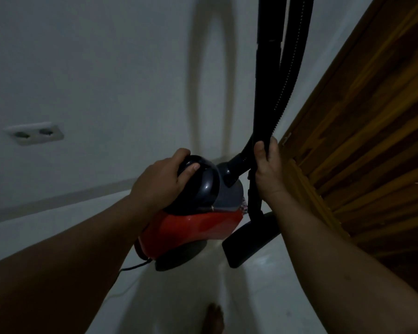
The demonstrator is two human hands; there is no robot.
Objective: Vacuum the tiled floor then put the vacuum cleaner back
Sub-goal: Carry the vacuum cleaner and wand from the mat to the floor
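Observation:
A red and black canister vacuum cleaner (193, 225) stands on the pale tiled floor (258, 285) close to the wall. My left hand (162, 182) grips its dark rounded top handle. My right hand (267, 169) is closed around the black wand and ribbed hose (287, 75), which rise upright past the frame's top. The black floor nozzle (249, 239) rests on the tiles just right of the canister. A black power cord (133, 267) trails from the canister's rear to the left.
A white wall (106, 68) with a double socket (35, 133) is ahead and left. A brown wooden door (362, 141) fills the right side, close to my right hand. My bare foot (215, 319) is on the tiles below.

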